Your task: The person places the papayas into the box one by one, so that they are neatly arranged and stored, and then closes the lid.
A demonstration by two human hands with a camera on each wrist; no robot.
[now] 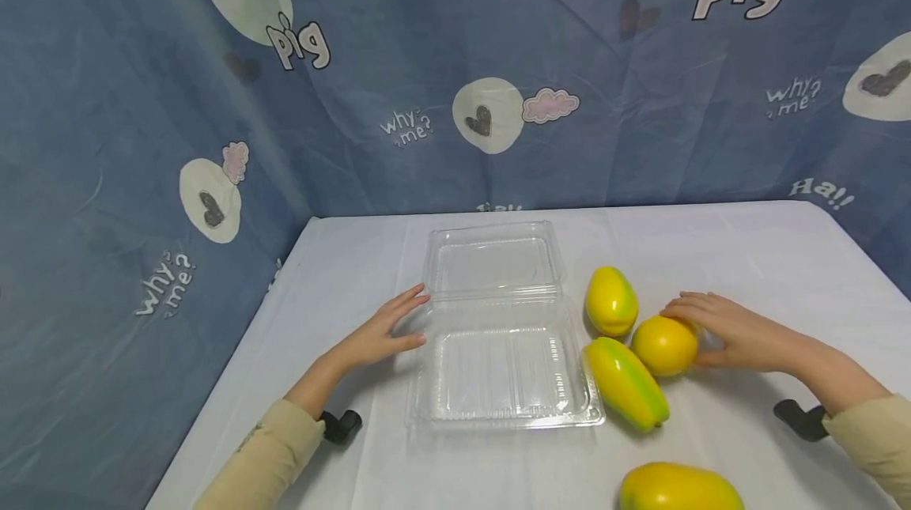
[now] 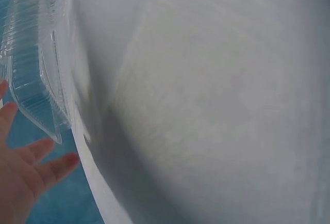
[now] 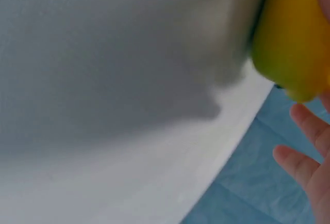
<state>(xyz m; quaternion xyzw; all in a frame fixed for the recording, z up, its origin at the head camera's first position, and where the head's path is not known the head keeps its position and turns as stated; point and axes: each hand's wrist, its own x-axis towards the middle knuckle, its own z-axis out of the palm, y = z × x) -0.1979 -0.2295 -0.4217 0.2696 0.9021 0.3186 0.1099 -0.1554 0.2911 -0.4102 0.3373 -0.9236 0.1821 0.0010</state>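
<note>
Blue printed curtain [image 1: 398, 170] hung behind the white tablecloth [image 1: 359, 257]. Right hand [image 1: 743, 334] curled round the round yellow fruit [image 1: 664, 349], right of the clear clamshell [image 1: 498, 372]; left hand [image 1: 377, 336] spread wide on the clamshell's other side. Fruit looked light, stiff, slick; widest part seemed the best hold.

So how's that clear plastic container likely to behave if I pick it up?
The clear plastic container is probably light and flexible, since its walls look thin. The open lid may swing, as it seems joined along one edge. The container probably won't roll, given its broad, boxy shape.
</note>
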